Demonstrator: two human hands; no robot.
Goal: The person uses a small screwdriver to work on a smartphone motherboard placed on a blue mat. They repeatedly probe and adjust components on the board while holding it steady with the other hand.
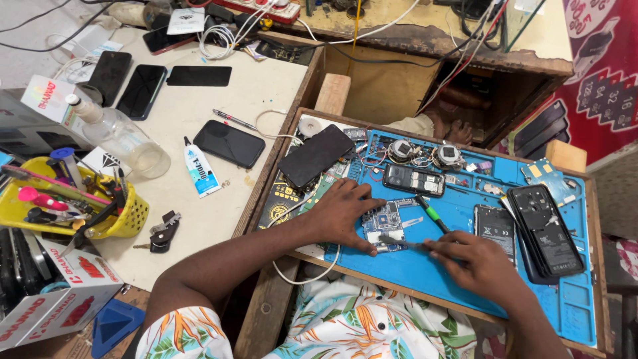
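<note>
Head view: left hand (342, 216) flat beside circuit board (385, 223), fingers (362, 249) spread.

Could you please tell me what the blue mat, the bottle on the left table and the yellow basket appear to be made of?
The blue mat looks like matte silicone or rubber: moulded compartments, no glare. The bottle is clear and glossy, glass or hard plastic; I cannot tell which. The yellow basket seems moulded plastic, with a perforated wall. The left hand steadies a circuit board on the mat.

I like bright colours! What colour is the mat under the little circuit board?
The mat is bright blue, seen in the head view.
</note>
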